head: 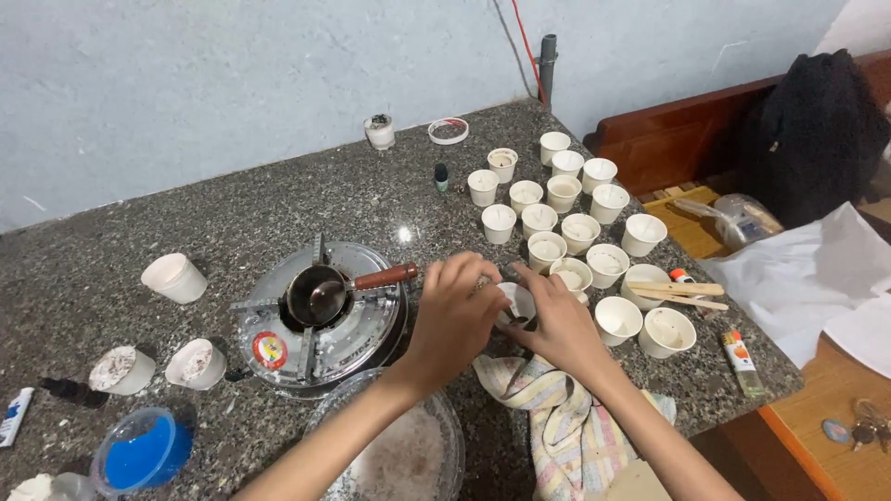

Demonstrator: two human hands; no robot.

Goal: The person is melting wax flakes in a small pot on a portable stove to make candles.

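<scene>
Most of the small white cups (580,232) beyond my hands are already holding wax, and I am pinching another cup (516,303) between left hand (452,318) and right hand (557,325).

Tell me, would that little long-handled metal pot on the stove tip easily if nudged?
The small pot probably tips fairly easily: it sits up on the burner's narrow prongs, and its long wooden handle sticks out sideways like a lever. It looks light, being small thin metal. It seems to hold liquid, so it could spill.

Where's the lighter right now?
The lighter lies on the counter's right edge, just right of the nearest white cup and well clear of both hands.
</scene>
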